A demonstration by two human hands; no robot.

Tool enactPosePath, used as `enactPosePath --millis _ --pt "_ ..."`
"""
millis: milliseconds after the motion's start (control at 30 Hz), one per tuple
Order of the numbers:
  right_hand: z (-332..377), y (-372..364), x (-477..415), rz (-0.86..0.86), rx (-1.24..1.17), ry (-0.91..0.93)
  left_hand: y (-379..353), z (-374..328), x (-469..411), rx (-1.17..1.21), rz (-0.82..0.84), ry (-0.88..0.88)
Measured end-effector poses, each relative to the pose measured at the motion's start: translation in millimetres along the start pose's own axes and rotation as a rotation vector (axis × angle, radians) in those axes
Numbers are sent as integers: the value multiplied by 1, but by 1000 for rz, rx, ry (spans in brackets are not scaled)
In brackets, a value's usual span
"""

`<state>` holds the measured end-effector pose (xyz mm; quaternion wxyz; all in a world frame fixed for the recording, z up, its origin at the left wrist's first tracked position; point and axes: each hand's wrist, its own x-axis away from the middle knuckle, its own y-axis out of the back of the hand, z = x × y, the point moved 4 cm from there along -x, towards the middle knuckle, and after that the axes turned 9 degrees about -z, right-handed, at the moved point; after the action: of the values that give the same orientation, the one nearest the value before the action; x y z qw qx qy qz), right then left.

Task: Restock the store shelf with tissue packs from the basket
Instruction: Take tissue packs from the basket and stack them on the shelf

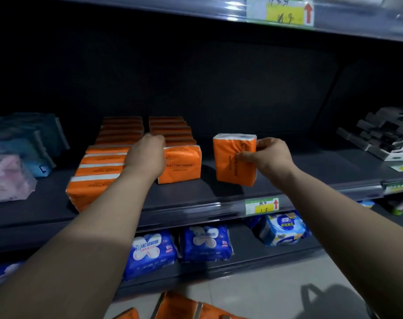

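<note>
An orange plastic-wrapped tissue pack (232, 164) is being pinched, long axis upright, by the right hand (273, 157) over the dark metal shelf (191, 195), just right of the second orange row (176, 133). That row's front pack (184, 166) is being touched by the left hand (146, 157); its grip cannot be told.

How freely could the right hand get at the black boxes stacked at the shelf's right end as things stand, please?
Probably not yet: the right hand grips an upright orange plastic-wrapped tissue pack. The dark shelf between it and the black boxes looks bare, so nothing else blocks the way.
</note>
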<state>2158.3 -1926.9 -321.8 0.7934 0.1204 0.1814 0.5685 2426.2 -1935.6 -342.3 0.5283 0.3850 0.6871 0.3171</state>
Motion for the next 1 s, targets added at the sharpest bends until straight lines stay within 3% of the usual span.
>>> enactPosePath --millis 200,400,700,833,1000 --pt "10 -12 5 101 54 141 0 -2 -1 -82 -5 -36" --pt "26 -29 17 287 176 288 17 8 7 13 79 -48" --pt "52 -90 38 341 411 485 53 43 40 16 -21 73" --pt "57 -119 39 313 522 573 57 51 50 -41 15 108" --pt "51 -138 36 281 620 566 56 52 52 -15 29 119"
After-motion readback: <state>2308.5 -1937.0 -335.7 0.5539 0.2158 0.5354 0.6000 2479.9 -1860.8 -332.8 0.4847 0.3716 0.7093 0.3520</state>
